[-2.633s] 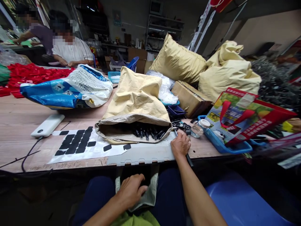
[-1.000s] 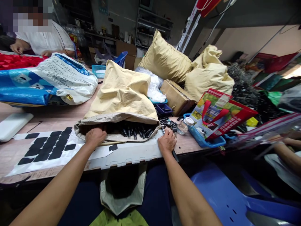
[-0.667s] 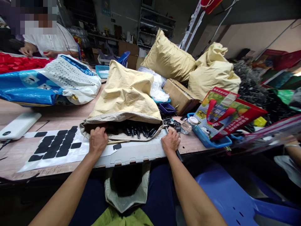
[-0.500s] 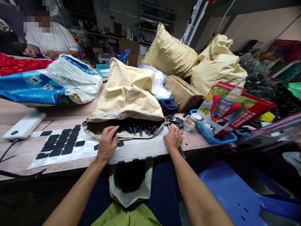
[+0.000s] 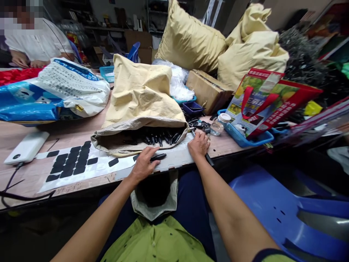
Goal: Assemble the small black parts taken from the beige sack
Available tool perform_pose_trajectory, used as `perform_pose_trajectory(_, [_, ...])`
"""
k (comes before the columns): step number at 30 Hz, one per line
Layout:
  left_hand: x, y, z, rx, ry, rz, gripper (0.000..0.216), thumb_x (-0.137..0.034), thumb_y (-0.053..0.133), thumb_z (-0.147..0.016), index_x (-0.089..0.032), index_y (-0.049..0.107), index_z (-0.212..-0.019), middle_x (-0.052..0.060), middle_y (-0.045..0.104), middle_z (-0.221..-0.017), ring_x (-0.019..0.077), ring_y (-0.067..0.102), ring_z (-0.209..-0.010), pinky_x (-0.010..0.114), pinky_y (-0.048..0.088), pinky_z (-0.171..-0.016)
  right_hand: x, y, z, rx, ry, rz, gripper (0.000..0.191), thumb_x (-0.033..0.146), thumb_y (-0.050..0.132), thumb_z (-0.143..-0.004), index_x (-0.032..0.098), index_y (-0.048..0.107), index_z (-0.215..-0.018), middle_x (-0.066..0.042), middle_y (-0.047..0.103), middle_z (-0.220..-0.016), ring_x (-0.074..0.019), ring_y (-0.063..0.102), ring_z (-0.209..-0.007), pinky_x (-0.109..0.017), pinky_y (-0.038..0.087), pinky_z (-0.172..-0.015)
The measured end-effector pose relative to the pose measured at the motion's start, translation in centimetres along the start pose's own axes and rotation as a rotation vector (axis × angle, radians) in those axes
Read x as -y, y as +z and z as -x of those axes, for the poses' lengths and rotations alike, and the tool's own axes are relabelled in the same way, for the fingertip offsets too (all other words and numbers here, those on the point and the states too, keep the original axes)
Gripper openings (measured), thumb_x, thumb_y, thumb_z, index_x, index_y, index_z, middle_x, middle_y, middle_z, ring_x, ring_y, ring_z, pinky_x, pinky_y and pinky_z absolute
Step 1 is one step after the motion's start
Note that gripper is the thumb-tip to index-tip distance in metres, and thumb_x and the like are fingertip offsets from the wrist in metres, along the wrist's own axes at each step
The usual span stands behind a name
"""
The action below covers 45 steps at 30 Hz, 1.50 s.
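An open tan sack [image 5: 141,94] lies on the wooden table [image 5: 29,127], its mouth full of small black parts [image 5: 160,138]. My left hand [image 5: 143,164] rests on a pale flat panel [image 5: 177,157] at the table edge, fingers pinched on one slim black part [image 5: 159,157] just outside the sack's mouth. At the sack's right corner my right hand [image 5: 199,143] is closed on a thin black tool [image 5: 209,160] that sticks out toward me. A white sheet with several black pads [image 5: 73,164] lies left of my left hand.
A white power bank [image 5: 26,147] with a cable and a blue-white sack [image 5: 54,92] lie at left. A small jar [image 5: 219,124], blue basket [image 5: 255,139] with a red bag, cardboard box [image 5: 208,89] and more tan sacks stand right. A person [image 5: 35,45] sits far left. Blue chair [image 5: 272,203] beside me.
My left hand rose from my lap to the sack's mouth, then drew back right toward me with a black part in its fingers. My right hand stayed put on its tool.
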<state>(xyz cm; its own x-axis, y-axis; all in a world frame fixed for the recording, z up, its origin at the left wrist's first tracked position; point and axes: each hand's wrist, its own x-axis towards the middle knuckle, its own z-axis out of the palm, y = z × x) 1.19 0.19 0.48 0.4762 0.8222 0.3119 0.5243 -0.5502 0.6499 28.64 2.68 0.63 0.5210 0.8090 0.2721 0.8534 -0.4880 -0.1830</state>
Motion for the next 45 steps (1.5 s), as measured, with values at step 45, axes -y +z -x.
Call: perform_pose_trajectory(45, [0.3, 0.5, -0.4, -0.025, -0.169, -0.07, 0.013, -0.028, 0.075, -0.082, -0.022, 0.072, -0.093, 0.003, 0.066, -0.093, 0.0239, 0.056, -0.097, 0.037, 0.041, -0.087, 1.6, -6.0, 13.1, 0.152, -0.476, -0.684, 0.039, 0.021, 0.042, -0.1, 0.022, 0.066, -0.131, -0.007, 0.066, -0.1, -0.0196, 0.066, -0.091, -0.03, 0.053, -0.086])
